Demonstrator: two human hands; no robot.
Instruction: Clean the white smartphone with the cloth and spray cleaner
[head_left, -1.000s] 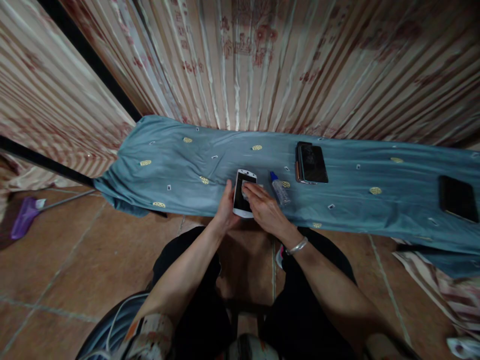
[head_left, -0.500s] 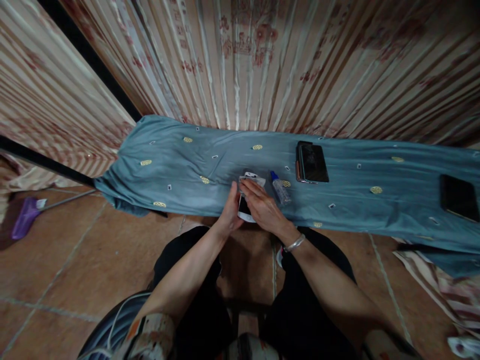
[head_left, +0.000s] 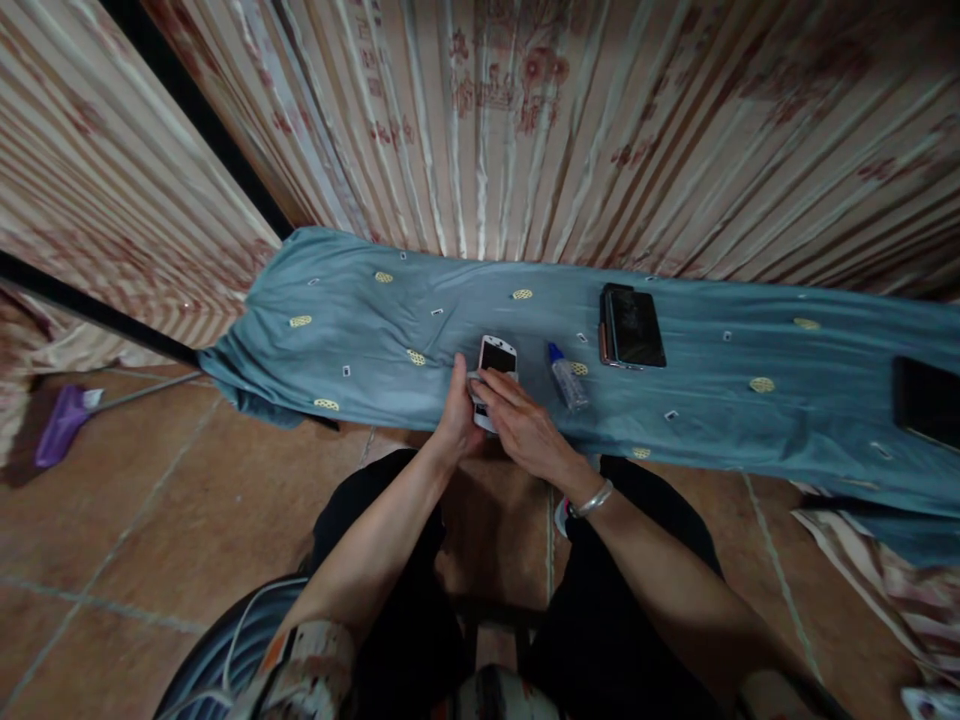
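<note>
A white smartphone (head_left: 498,355) with a dark screen lies in my left hand (head_left: 456,420), which is closed around its left side and lower end, thumb along the edge. My right hand (head_left: 526,428) is laid across the phone's middle, fingers together and pointing up-left. Under those fingers a bit of pale grey cloth (head_left: 474,383) peeks out against the screen; most of it is hidden. Just right of the hands, a small clear spray bottle (head_left: 568,380) with a blue cap rests on its side.
Blue-green patterned fabric (head_left: 375,330) covers the long bench. Stacked dark devices (head_left: 634,328) lie to the right, with another black device (head_left: 928,400) at the far right. Pleated curtains (head_left: 495,150) hang behind. A purple broom or dustpan head (head_left: 64,425) is on the tiled floor at left.
My right hand's cloth has slid from the phone's upper end down to its middle left, baring the upper screen. The whole view has shifted slightly.
</note>
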